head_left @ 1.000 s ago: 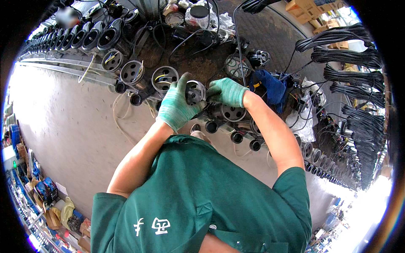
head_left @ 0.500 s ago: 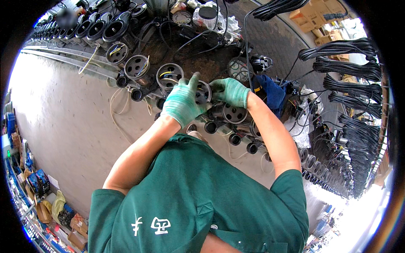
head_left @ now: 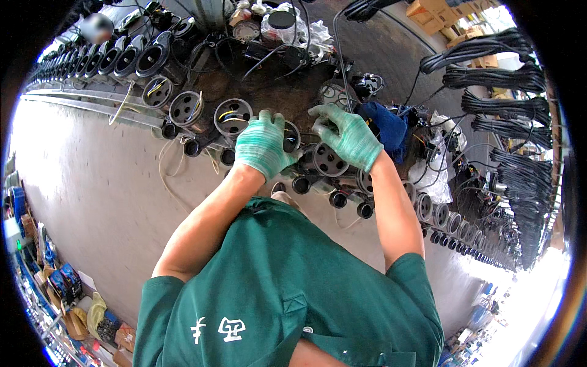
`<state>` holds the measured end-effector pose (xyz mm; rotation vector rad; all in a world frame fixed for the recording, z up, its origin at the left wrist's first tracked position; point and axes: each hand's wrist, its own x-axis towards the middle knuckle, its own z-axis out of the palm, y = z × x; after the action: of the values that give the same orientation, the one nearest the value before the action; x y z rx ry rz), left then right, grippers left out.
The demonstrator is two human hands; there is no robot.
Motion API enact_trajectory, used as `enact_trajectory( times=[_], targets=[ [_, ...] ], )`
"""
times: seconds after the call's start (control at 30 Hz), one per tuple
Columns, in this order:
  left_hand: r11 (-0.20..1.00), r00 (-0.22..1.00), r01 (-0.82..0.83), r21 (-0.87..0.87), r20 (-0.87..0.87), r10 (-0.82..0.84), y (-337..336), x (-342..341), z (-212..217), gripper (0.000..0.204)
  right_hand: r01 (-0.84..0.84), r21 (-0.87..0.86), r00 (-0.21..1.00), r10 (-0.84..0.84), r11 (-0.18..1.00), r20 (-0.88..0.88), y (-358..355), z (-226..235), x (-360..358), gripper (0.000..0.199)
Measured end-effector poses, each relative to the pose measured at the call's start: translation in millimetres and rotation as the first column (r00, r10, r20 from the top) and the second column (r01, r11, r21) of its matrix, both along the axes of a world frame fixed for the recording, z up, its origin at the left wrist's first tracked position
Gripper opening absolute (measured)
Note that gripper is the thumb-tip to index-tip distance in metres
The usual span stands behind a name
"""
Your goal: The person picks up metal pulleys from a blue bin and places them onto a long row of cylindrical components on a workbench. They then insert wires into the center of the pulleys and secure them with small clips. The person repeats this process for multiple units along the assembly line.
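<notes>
Left hand: My left hand (head_left: 262, 144), in a green knit glove, lay over the left side of a round grey housing (head_left: 292, 136); fingers nearly together on its far side, thumb on the near, the rim apparently clasped between. How hard they pressed, I could not tell.
Right hand: My right hand (head_left: 348, 134) hung just beside it, apart, fingers loosely curled with a gap and nothing visible in them.
Grey housing: It sat between my hands, in a row, a wired housing (head_left: 233, 126) to its left, a holed housing (head_left: 330, 160) to its right.
Feel: Likely metal, stiff and fairly heavy by my judgement; its smooth wall might have slid under oily knit, though it looked hard to break.
Hold: The outer rim seemed the sure place, thumb and fingers opposed, clear of the face openings.
Bench: The dark, stained worktop (head_left: 284, 95) ran behind the row; a blue cloth (head_left: 384, 129) lay crumpled beyond my right hand.
Room: Pale floor (head_left: 110, 153) spread to the left; coiled black cables (head_left: 495, 78) hung at right, cardboard boxes (head_left: 428, 15) beyond.
</notes>
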<state>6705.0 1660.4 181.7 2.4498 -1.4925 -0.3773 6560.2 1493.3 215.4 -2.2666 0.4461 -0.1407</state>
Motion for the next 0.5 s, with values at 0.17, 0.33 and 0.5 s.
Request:
enact_trajectory(
  times=[0.17,0.33,0.5],
  targets=[
    [0.996,0.997,0.047,0.081,0.051,-0.051,-3.1,-0.3,3.3,0.096,0.149,0.184,0.984,-0.163,0.972,0.068,17.0,7.2,-35.7,0.038],
    [0.969,0.993,0.111,0.222,0.012,-0.117,-16.2,-6.9,13.5,0.097,0.214,0.251,0.972,-0.232,0.944,0.044,32.0,5.5,-59.2,0.039],
    [0.92,0.966,0.233,0.316,0.034,-0.257,-20.3,-2.5,27.6,0.097,0.252,0.31,0.954,-0.289,0.917,0.079,38.9,-0.3,-79.6,0.04]
  ],
)
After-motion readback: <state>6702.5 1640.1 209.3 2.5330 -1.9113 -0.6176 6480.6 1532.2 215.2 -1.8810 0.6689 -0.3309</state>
